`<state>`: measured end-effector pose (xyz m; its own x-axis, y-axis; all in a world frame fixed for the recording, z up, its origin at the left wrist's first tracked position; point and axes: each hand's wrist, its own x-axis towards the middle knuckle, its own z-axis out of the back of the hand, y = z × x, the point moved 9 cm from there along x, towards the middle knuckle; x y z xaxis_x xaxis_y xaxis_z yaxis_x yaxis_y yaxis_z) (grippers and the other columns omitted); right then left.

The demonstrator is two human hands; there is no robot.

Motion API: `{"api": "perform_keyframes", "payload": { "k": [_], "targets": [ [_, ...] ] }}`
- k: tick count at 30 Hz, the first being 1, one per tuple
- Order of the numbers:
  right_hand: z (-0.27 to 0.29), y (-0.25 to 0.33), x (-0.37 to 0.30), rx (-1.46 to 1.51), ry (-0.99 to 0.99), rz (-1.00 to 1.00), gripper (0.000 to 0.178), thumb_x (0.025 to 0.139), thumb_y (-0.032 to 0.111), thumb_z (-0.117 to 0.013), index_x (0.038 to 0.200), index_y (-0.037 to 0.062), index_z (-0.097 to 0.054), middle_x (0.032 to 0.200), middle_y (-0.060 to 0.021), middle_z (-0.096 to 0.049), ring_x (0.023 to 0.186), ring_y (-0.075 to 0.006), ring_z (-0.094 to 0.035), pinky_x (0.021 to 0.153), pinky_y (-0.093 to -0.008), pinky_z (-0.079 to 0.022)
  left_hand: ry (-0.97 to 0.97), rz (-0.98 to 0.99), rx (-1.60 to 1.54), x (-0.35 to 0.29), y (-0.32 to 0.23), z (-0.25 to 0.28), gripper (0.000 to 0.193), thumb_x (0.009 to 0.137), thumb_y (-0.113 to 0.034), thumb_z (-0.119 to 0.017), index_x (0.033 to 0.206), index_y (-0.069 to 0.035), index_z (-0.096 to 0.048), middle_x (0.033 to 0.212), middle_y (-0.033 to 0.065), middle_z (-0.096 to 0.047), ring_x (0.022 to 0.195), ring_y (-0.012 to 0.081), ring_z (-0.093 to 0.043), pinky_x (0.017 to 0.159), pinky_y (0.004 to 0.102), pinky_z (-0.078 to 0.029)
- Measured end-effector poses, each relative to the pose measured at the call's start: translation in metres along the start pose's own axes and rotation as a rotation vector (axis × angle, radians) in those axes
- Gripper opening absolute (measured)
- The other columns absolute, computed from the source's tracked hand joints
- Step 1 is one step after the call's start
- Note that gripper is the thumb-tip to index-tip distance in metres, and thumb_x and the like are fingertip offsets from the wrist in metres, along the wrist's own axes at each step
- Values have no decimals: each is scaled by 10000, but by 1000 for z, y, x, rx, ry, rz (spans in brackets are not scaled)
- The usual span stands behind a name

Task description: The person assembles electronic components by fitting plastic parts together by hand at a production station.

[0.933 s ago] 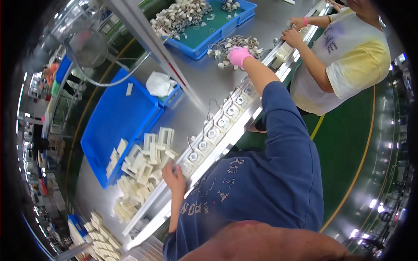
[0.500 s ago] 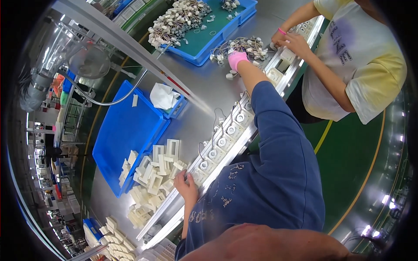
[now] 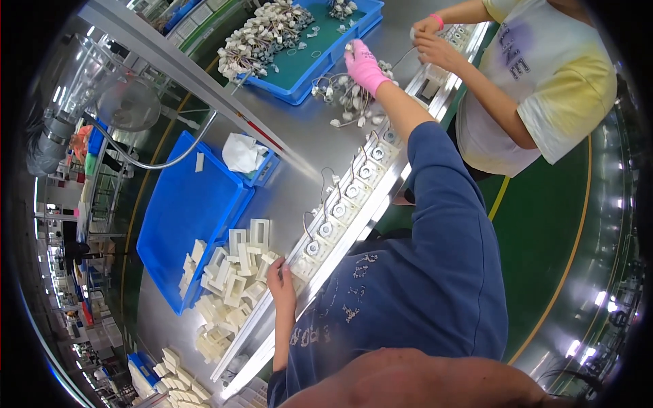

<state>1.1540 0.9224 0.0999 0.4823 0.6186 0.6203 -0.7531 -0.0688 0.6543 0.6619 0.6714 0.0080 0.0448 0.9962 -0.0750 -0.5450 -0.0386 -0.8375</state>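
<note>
My right hand [image 3: 366, 68], in a pink glove, is raised over a pile of white wired connectors [image 3: 354, 102]. Its fingers are drawn together, with a small pale bit at their tips that I cannot make out. My bare left hand [image 3: 280, 282] rests at the near end of a metal rail [image 3: 255, 319], thumb and fingers slightly apart. It is beside the last of several white square housings [image 3: 313, 248] lined up in the rail. Each has a round part in its middle, and thin wires stand up from several.
A co-worker's hands [image 3: 435, 47] work at the rail's far end, holding a wire. Loose white frames [image 3: 235, 289] lie left of the rail beside a blue tray [image 3: 187, 224]. Another blue bin [image 3: 297, 93] holds more connectors. A metal post [image 3: 204, 81] slants across the table.
My right hand has lifted from the connector pile and moved up and slightly left. My left hand stays at the rail's near end. The co-worker's hands have pulled a wire into view.
</note>
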Motion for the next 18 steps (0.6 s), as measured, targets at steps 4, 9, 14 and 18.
{"api": "perform_keyframes", "payload": {
  "k": [4, 9, 14, 18],
  "targets": [
    [30, 56, -14, 248, -152, 294, 212, 792, 101, -534, 992, 34, -514, 873, -190, -553, 798, -344, -551, 725, -368, -449, 73, 73, -103, 3, 20, 4, 274, 855, -171, -529, 1086, -24, -545, 1053, 102, -555, 931, 191, -509, 795, 298, -407],
    [27, 72, 4, 122, -35, 185, 179, 764, 56, -524, 940, 25, -534, 838, -176, -537, 754, -334, -553, 696, -372, -453, 91, 42, -53, 5, 17, 13, 285, 846, -156, -547, 1100, -29, -532, 1060, 94, -568, 976, 186, -523, 812, 295, -403],
    [37, 95, 10, 132, 35, 298, 177, 745, 102, -537, 917, 64, -558, 917, -179, -565, 888, -341, -546, 799, -401, -432, 125, 6, 29, 15, 5, 14, 287, 808, -98, -535, 1088, -33, -537, 1073, 112, -576, 998, 200, -526, 838, 307, -395],
    [18, 96, -1, 224, 185, 128, 190, 761, 122, -544, 936, 48, -548, 890, -174, -565, 849, -336, -551, 766, -379, -442, 104, -72, 45, 21, -1, 21, 285, 823, -122, -531, 1093, -31, -531, 1082, 101, -573, 1008, 213, -527, 842, 320, -395]
  ]
}}
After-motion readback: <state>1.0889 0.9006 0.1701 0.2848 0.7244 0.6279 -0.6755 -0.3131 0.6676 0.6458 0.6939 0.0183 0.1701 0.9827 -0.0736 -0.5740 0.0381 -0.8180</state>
